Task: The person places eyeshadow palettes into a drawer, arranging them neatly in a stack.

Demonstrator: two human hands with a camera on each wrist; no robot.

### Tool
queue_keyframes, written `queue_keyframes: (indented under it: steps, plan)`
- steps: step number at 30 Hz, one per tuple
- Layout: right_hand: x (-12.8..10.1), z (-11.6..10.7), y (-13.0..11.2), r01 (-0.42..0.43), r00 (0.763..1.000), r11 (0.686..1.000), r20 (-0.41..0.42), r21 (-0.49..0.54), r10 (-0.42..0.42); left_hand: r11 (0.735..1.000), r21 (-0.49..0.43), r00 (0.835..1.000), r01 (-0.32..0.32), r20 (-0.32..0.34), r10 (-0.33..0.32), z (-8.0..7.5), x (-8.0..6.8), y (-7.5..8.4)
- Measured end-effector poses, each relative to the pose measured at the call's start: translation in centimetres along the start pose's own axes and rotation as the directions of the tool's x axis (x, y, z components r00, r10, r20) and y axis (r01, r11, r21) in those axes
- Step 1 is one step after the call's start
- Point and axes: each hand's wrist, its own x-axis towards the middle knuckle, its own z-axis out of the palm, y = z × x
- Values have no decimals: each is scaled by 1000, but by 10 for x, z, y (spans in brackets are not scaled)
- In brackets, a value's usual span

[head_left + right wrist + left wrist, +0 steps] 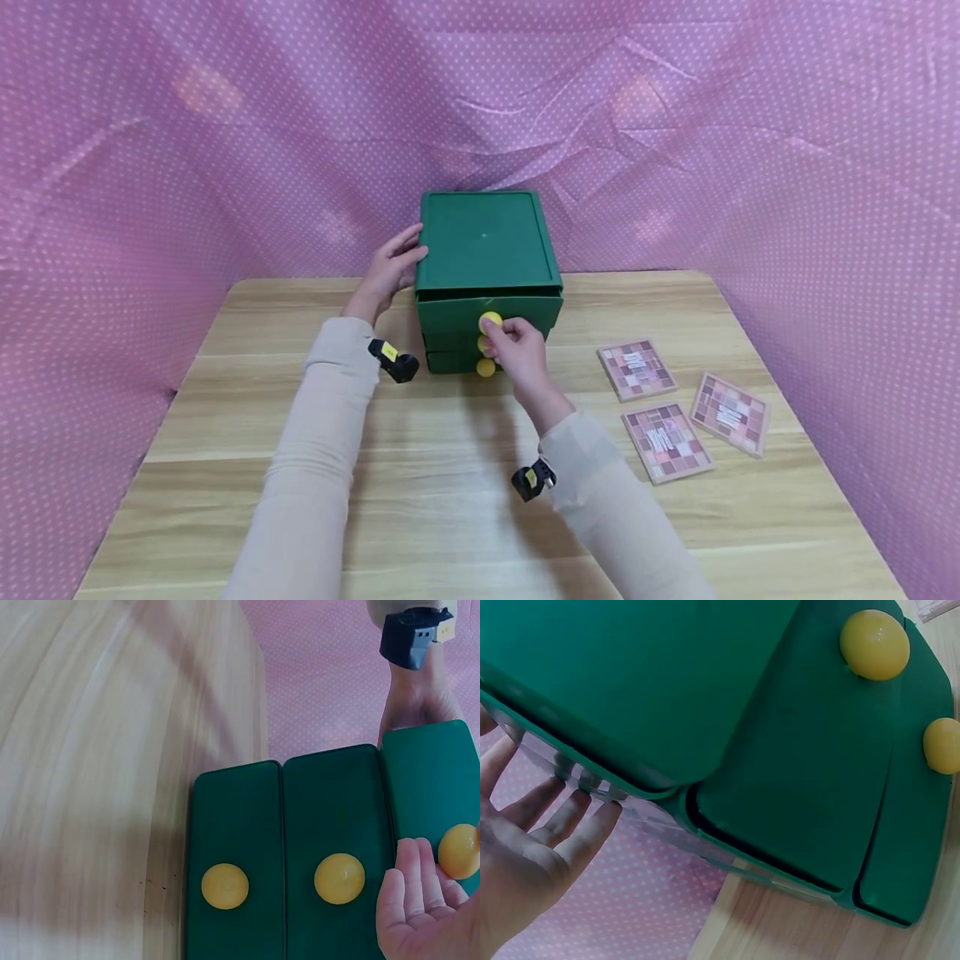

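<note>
A green three-drawer box (487,275) stands at the middle of the wooden bench (465,500), toward its far edge. The right hand (517,350) pinches the yellow top knob (491,321) between thumb and fingertips, and the top drawer (489,310) seems to stand slightly proud of the two below, though the gap is hard to read. The left hand (390,267) lies open with fingers spread flat against the box's left wall. To do this step well, the pull should run straight toward the near edge, level with the drawer, while the left palm presses firmly so the light box does not slide or tip. Three eyeshadow palettes (678,400) lie on the bench to the right, well apart from the box.
</note>
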Motion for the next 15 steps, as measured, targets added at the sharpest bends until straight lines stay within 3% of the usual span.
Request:
queue_keyframes:
  steps: [15]
  plan:
    - [-21, -3, 6, 15, 1000, 1000, -10, 7, -15, 1000, 12, 1000, -7, 16, 7, -3, 1, -2]
